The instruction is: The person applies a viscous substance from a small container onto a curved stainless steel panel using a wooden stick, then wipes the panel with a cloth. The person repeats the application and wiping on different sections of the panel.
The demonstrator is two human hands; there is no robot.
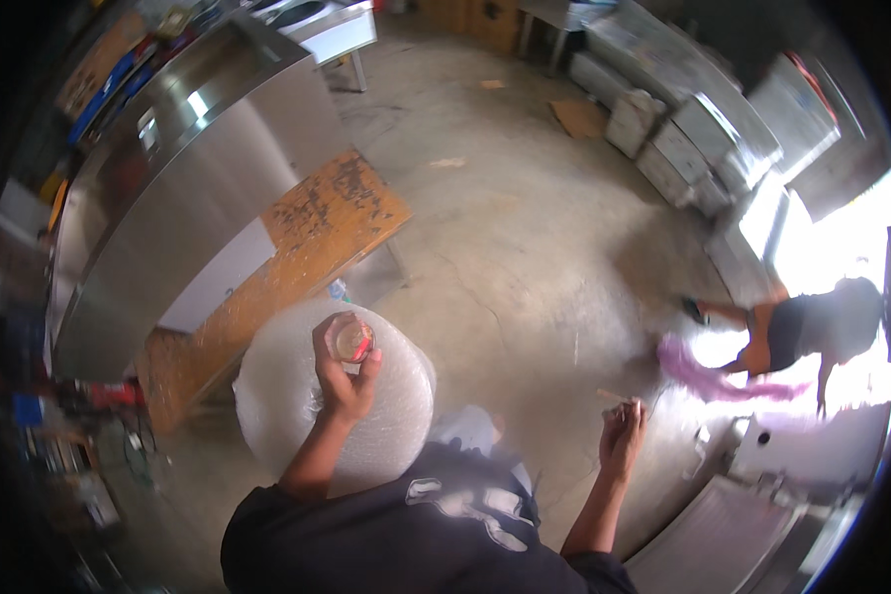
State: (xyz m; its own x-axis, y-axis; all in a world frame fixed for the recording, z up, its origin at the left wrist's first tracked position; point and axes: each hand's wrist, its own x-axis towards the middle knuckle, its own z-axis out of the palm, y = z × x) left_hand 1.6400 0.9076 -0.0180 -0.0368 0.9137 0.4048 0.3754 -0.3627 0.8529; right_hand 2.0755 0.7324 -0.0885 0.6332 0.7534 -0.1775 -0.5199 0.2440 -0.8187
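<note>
My left hand (pixel 345 386) is closed round a small, round, clear thing with a red patch (pixel 352 340); its exact kind is hard to make out. Directly beneath that hand stands a big roll of bubble wrap (pixel 398 421), whitish and translucent. Out to the right, my right hand (pixel 620 434) is held in the air with its fingers pinched together. From its fingertips sticks a thin tan stick-like thing (pixel 609 395), too blurred to name.
At the left a wooden bench (pixel 337 213) bears a large stainless steel unit (pixel 228 168) and a white sheet (pixel 223 277). Metal cabinets (pixel 673 148) line the far right. Another person (pixel 812 322) is by the bright doorway, near pinkish sheeting (pixel 708 376). Metal panels (pixel 718 535) lie at the lower right.
</note>
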